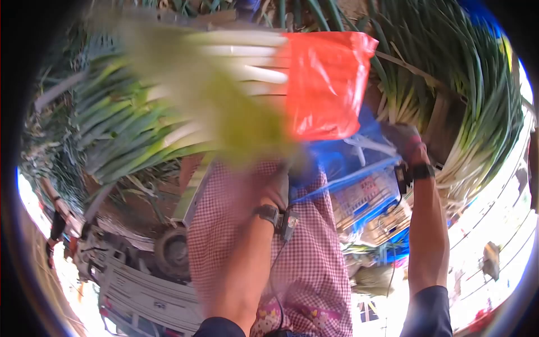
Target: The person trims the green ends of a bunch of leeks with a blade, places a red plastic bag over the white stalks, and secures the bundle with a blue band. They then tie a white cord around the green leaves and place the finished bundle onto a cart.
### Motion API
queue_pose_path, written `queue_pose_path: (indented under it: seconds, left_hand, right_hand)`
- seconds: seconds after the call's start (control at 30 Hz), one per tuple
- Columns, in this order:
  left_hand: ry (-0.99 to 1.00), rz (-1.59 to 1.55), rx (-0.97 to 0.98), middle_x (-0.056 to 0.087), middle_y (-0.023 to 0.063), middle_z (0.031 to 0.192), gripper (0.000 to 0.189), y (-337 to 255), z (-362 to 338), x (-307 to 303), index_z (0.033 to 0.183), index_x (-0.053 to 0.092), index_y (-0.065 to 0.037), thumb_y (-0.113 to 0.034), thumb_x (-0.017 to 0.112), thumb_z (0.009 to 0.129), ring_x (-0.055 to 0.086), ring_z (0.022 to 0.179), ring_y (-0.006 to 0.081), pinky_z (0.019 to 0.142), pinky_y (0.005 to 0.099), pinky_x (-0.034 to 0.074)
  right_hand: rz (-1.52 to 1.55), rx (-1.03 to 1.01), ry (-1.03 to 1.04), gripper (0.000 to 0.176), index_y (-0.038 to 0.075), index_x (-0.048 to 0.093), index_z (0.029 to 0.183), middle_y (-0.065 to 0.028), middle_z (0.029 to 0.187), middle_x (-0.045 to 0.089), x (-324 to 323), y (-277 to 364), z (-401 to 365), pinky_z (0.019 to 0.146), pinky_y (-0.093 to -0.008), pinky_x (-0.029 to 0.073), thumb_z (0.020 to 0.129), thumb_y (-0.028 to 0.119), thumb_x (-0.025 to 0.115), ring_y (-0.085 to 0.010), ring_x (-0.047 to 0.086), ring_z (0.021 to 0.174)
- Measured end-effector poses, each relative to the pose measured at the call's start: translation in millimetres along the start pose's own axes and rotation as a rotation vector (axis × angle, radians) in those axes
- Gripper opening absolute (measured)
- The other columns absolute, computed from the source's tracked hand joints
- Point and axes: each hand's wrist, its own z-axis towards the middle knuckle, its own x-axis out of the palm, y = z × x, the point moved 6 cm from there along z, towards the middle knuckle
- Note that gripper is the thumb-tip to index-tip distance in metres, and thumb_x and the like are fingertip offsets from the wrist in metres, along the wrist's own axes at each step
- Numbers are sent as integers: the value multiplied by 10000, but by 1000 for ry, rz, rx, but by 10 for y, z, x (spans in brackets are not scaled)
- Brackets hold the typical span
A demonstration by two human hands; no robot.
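Note:
A row of large green onions lies sideways ahead of me, their white stems inside a shiny red plastic wrapper. Their leafy ends spread left. A motion-smeared, yellow-green leafy streak crosses in front of the stems, ending just above my left hand. That hand is low, against the checked apron, and its fingers are blurred. My right hand, in a dark glove, is closed beside the blue, plastic-looking material right of the wrapper. What its fingers hold cannot be made out.
More green onions are heaped at the right, and cut leaves litter the left. A blue crate with packed goods stands below my right hand. At lower left is a wheeled grey machine or vehicle. A cable hangs from my left wrist.

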Motion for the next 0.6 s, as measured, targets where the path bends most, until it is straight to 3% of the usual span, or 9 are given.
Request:
queue_pose_path:
  seconds: [0.07, 0.13, 0.3, 0.33, 0.4, 0.47, 0.5, 0.57, 0.6]
  left_hand:
    - [-12, -58, 81, 668, 74, 1111, 336, -116, 273, 78, 1194, 631, -50, -266, 625, 937, 634, 946, 212, 825, 348, 533]
    - [27, -130, 151, 669, 77, 1095, 325, -319, 488, 184, 1180, 630, -49, -255, 629, 929, 636, 946, 217, 819, 356, 533]
    - [160, -253, 262, 670, 86, 1055, 298, -711, 686, 397, 1145, 628, -48, -229, 638, 909, 639, 945, 229, 803, 377, 533]
    - [177, -259, 275, 670, 87, 1047, 293, -708, 670, 442, 1138, 628, -47, -224, 640, 905, 640, 945, 232, 800, 381, 533]
    - [185, -199, 291, 671, 91, 1032, 282, -692, 540, 505, 1124, 627, -47, -213, 643, 897, 641, 944, 237, 794, 390, 533]
    - [128, 42, 307, 667, 72, 980, 232, -530, 353, 602, 1089, 635, -53, -197, 632, 908, 637, 884, 218, 749, 372, 528]
    - [88, 200, 308, 662, 52, 937, 189, -415, 255, 658, 1061, 644, -60, -186, 619, 923, 631, 825, 197, 708, 349, 522]
    - [152, -227, -27, 636, 16, 831, 148, -196, 53, 862, 1012, 654, -68, -188, 604, 941, 591, 698, 148, 614, 298, 491]
    - [166, -428, -155, 621, 1, 781, 142, -186, -82, 927, 992, 658, -70, -191, 598, 948, 566, 640, 125, 571, 275, 473]
  right_hand:
    - [-102, -50, 22, 403, 27, 700, 816, -8, 657, 579, 57, 324, 578, 567, -331, 397, 882, 424, 689, -105, 462, 597]
    - [-177, 52, 14, 328, 52, 708, 843, -8, 693, 596, 63, 1017, 950, 585, -325, 416, 900, 374, 678, -111, 494, 616]
    - [341, -41, 134, 190, 70, 710, 965, -20, 854, 694, 160, 2365, 1301, 667, -320, 511, 944, 243, 633, -152, 619, 698]
    - [332, -106, 179, 171, 74, 711, 990, -22, 887, 714, 113, 2550, 1269, 684, -318, 530, 952, 217, 624, -160, 644, 715]
    - [-300, -687, 212, 193, 39, 707, 1008, -17, 846, 692, 26, 2865, 1038, 669, -306, 515, 946, 210, 642, -138, 622, 704]
    - [-409, -594, 248, 198, 14, 703, 1018, -16, 816, 665, -56, 2875, 673, 653, -289, 496, 940, 189, 654, -112, 591, 697]
    - [-194, -212, 267, 190, 7, 701, 1020, -17, 806, 650, -92, 2728, 447, 645, -279, 484, 937, 172, 656, -97, 572, 695]
    - [18, -239, 166, 192, -10, 699, 1013, -14, 748, 610, -95, 2637, 235, 618, -266, 464, 935, 158, 649, -76, 536, 680]
    - [-59, -237, 126, 190, -4, 698, 1014, -33, 742, 619, -104, 2626, 287, 618, -280, 473, 931, 158, 643, -98, 555, 671]
